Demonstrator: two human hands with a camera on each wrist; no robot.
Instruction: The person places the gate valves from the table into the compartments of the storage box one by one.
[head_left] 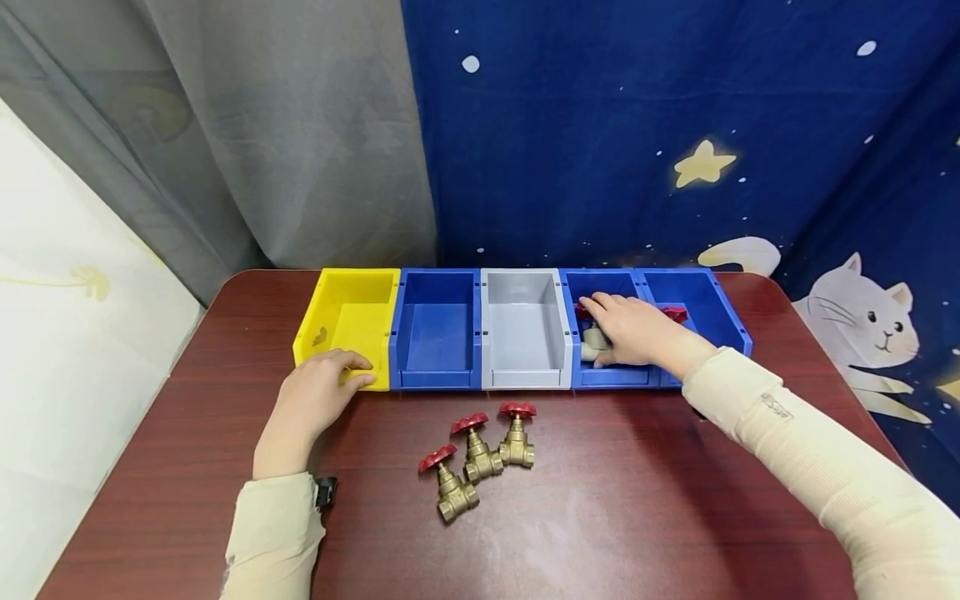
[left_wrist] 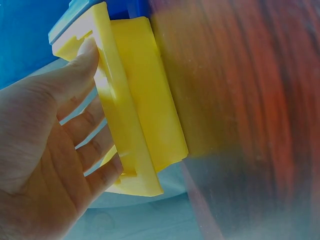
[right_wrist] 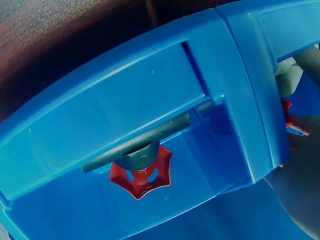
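My right hand (head_left: 633, 329) reaches into the fourth bin (head_left: 611, 379), a blue one, and grips a valve with a pale grey body (head_left: 596, 342) and a red handwheel. The palm hides part of that valve. In the right wrist view only slivers of it show beside the hand (right_wrist: 305, 170). Far to the left, my left hand (head_left: 318, 392) rests on the front edge of the yellow bin (head_left: 363, 325), its fingers loosely bent over the rim (left_wrist: 117, 95). Three brass gate valves (head_left: 457, 496) with red handwheels lie on the table in front of the bins.
Between the hands stand a blue bin (head_left: 435, 379) and a light grey bin (head_left: 525, 379). The rightmost blue bin (head_left: 693, 292) holds another valve with a red handwheel (right_wrist: 162, 167). Curtains (head_left: 540, 167) hang behind the dark red-brown table (head_left: 630, 508).
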